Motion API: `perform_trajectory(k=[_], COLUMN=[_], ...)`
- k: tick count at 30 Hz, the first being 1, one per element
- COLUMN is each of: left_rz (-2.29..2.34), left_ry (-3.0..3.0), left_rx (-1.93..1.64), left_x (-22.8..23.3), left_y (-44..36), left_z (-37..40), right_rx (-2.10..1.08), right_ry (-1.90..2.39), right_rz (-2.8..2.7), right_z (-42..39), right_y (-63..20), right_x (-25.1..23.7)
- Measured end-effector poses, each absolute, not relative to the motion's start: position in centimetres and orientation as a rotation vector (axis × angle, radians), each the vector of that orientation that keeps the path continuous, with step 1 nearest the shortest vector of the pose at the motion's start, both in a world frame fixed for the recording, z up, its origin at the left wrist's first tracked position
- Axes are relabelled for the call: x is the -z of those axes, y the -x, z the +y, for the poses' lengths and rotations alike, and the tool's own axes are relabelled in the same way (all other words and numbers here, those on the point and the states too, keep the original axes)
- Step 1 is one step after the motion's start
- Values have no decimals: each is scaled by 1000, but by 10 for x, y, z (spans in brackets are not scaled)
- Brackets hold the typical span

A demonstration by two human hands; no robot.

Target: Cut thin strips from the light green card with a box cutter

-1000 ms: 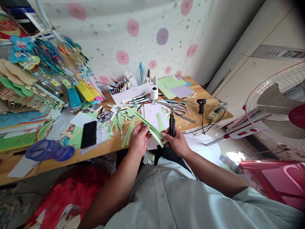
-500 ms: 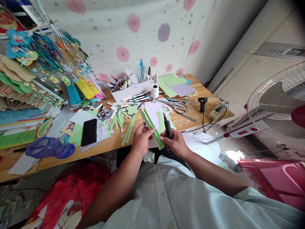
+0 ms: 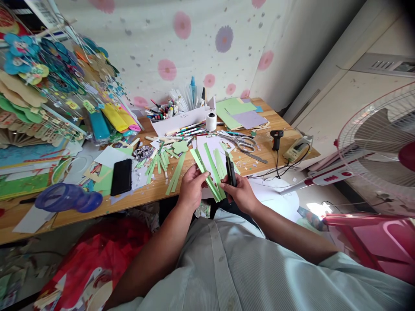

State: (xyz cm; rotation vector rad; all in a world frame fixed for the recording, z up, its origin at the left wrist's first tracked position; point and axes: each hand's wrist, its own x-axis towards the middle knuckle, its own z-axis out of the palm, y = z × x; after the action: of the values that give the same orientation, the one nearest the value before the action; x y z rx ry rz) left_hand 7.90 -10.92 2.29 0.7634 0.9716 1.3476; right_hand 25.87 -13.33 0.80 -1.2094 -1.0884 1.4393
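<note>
Across the far side stretches your desk [image 3: 256, 162], strewn with paper scraps; a phone [image 3: 121, 176] lies at its near left, scissors [image 3: 241, 142] and a glue gun [image 3: 276, 137] to the right. Just over its near edge, your left hand [image 3: 191, 190] pinches a bundle of green strips [image 3: 207, 172]. Your right hand [image 3: 241, 194], touching the strips' near ends, is closed around a black cutter [image 3: 231, 170] held upright.

A bundle of long, narrow green paper strips [image 3: 209, 175] is held over the near edge of the worktop, tilted with its far ends leaning left and fanning slightly. Just to its right stands a slim black utility knife [image 3: 231, 170], nearly upright.
</note>
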Motion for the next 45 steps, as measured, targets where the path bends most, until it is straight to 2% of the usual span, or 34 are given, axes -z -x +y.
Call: perform_trajectory(k=[12, 21, 29, 45], left_rz=[957, 963, 964, 930], left_ry=[-739, -865, -900, -817], left_rx=[-1317, -1235, -1261, -1264], left_x=[-25, -22, -22, -29], left_y=[-80, -77, -77, -80], left_z=[-107, -112, -114, -116], right_rx=[-1439, -1271, -1383, -1384], right_ry=[1190, 1305, 1253, 1231], right_rz=[-1085, -1206, -1096, -1110], right_z=[-134, -136, -136, -140], right_y=[-260, -256, -253, -252], right_x=[-7, -22, -16, -15])
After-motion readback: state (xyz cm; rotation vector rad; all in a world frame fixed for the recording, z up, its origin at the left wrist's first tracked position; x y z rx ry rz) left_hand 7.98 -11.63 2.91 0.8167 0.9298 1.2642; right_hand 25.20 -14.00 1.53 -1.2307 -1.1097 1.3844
